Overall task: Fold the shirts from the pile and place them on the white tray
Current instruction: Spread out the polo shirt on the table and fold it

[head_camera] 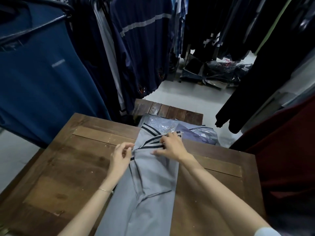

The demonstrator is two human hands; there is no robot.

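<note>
A grey shirt (153,181) with dark-striped collar and cuffs lies lengthwise down the middle of the brown wooden table (71,167), its sides folded in. My right hand (172,146) rests on the striped collar, fingers curled on the fabric. My left hand (120,155) is at the shirt's left edge beside a striped cuff, with thumb and fingers pinching the folded sleeve edge. No white tray is in view.
Just beyond the table, plastic-wrapped shirts (196,132) lie on a low wooden bench (170,109). Racks of hanging dark clothes (129,45) close in left, back and right. Bagged garments (219,72) sit on the white floor behind.
</note>
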